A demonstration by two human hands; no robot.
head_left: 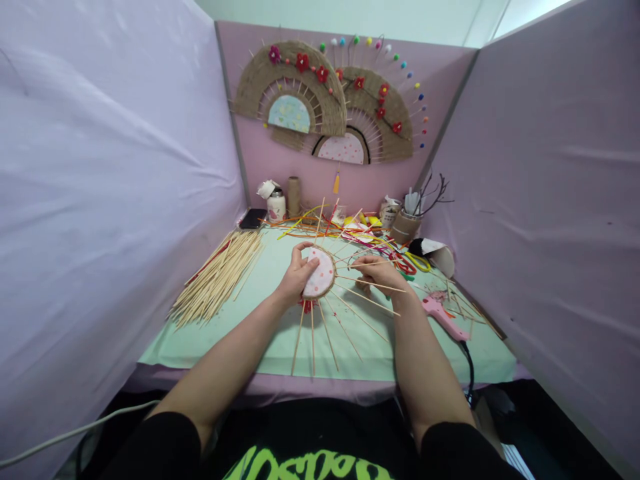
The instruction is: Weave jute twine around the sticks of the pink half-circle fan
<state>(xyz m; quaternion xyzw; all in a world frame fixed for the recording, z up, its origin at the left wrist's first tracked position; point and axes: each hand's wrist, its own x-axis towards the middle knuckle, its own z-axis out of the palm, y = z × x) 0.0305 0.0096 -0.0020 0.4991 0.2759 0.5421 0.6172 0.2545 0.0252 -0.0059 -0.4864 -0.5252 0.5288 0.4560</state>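
Observation:
My left hand [296, 275] grips a half-round fan centre [320, 275], white with pink dots and edged in brown twine. Its thumb lies on the dotted face. Thin wooden sticks [367, 301] fan out from the curved edge towards the right, the back and the front. Among these sticks, my right hand [375, 272] is closed in a pinch, with a thin dark strand [350, 263] at its fingertips; the strand's other end cannot be made out. Something red [308, 305] shows beneath the fan centre, mostly hidden.
A heap of wooden sticks [217, 277] lies left. Right are a pink glue gun [444, 319] and a tipped cup [443, 257]. Coloured pipe cleaners [300, 229], a phone [253, 219], a jar [276, 205] and a twig pot [406, 225] line the back. Finished fans [300, 87] hang behind.

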